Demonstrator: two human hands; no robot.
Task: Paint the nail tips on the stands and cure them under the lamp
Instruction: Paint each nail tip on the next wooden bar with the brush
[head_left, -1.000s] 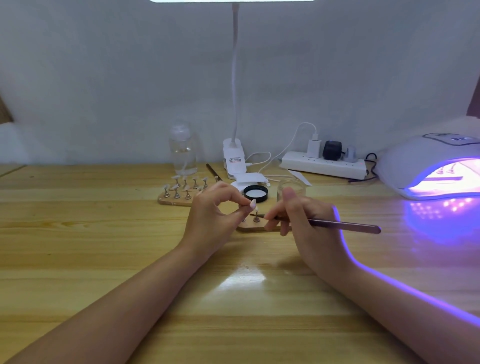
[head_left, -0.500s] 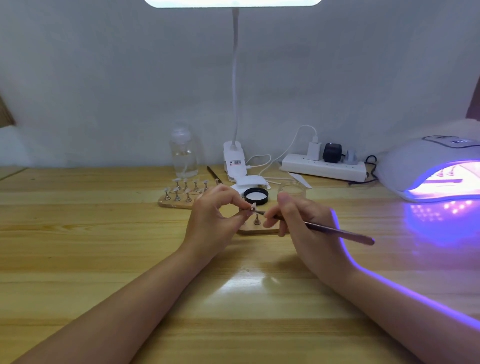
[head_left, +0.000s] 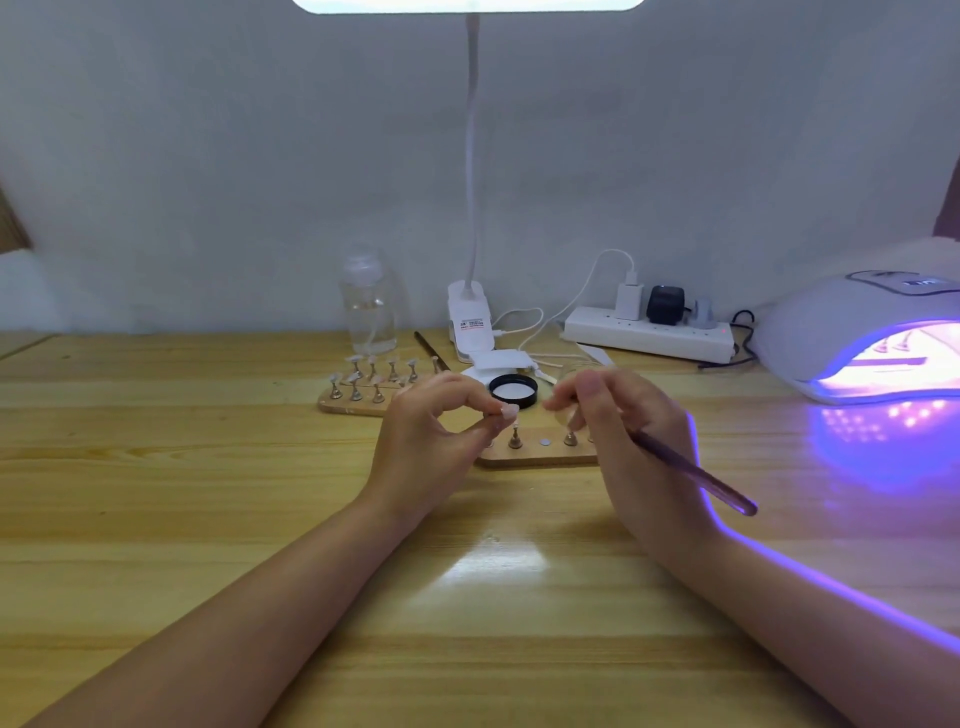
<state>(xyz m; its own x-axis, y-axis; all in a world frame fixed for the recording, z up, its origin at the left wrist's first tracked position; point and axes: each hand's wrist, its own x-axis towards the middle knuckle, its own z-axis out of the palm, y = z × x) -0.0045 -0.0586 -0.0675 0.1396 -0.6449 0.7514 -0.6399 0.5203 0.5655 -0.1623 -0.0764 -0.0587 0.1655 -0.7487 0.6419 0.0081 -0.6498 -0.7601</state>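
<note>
Wooden base (head_left: 540, 457): lies on the surface (head_left: 208, 493) between both hands, carrying small metal stands (head_left: 515, 440).
Left hand (head_left: 426, 441): fingers (head_left: 501, 413) curled, pinching a pale nail tip (head_left: 509, 410) just above one stand.
Right hand (head_left: 623, 431): fingers curled around a purple brush (head_left: 696, 475), handle angled down to the right; its bristle end is hidden.
Second base (head_left: 363, 395): farther back on the left, more tipped stands.
Curing lamp (head_left: 857, 338): far right, glowing violet.
Black lid (head_left: 513, 389): behind the hands.

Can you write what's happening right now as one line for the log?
left hand: pinches pale nail tip | right hand: holds thin purple brush | near wooden stand board: between hands | white curing lamp: glowing purple
</note>
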